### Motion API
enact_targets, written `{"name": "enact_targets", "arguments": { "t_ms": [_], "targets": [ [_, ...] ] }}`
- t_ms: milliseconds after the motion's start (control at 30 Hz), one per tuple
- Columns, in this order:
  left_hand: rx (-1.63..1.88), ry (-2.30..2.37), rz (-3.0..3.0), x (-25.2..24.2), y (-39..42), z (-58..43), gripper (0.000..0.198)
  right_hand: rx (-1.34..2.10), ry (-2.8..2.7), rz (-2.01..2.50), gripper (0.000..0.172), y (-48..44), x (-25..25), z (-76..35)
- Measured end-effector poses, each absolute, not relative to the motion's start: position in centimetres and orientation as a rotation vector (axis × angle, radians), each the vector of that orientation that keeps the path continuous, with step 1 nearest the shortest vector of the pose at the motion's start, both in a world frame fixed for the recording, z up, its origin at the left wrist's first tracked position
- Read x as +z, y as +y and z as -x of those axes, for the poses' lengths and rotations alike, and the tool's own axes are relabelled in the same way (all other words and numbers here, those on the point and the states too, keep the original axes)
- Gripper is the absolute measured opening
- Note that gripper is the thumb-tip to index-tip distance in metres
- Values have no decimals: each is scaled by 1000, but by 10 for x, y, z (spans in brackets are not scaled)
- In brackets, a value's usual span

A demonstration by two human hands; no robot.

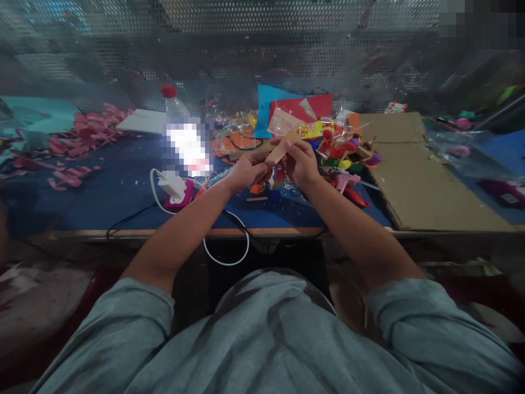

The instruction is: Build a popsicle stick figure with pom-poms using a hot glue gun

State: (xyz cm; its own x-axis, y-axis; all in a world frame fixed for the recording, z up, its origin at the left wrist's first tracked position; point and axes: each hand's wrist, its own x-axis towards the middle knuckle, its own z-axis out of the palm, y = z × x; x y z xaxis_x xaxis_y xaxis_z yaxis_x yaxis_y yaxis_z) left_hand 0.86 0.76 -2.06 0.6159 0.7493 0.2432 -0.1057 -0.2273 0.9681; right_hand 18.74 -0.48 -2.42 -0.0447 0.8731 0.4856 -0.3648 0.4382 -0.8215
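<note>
Both of my hands are raised over the blue table (123,191) and meet at a flat wooden craft stick (279,150). My left hand (248,171) pinches the stick's lower end, fingers closed. My right hand (301,161) grips the stick higher up, its fingers curled round it. The stick tilts up to the right. Below the hands lie small craft scraps and another thin stick (257,198).
A clear bottle with a red cap (172,104) stands at the back. A white charger on a pink block (176,189) trails a white cable (225,257) over the edge. Coloured pompoms and a glue gun (348,186) lie right, beside cardboard sheets (418,175). Pink cut-outs (82,137) lie left.
</note>
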Motion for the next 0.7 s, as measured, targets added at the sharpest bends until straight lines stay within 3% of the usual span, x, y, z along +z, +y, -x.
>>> {"name": "enact_targets", "arguments": {
  "t_ms": [100, 300, 600, 700],
  "targets": [
    [1011, 540, -1664, -25, 14, -9, 37, 1008, -1193, 597, 56, 3, -28, -189],
    [1375, 687, -1770, -32, 27, -7, 14, 925, -1143, 635, 60, 15, -32, -189],
    [1536, 649, -1891, -45, 38, -8, 22, 988, -1204, 562, 63, 10, -27, -189],
    [1521, 632, -1933, -48, 40, -7, 34, 1013, -1169, 551, 64, 12, -29, -190]
  ]
}}
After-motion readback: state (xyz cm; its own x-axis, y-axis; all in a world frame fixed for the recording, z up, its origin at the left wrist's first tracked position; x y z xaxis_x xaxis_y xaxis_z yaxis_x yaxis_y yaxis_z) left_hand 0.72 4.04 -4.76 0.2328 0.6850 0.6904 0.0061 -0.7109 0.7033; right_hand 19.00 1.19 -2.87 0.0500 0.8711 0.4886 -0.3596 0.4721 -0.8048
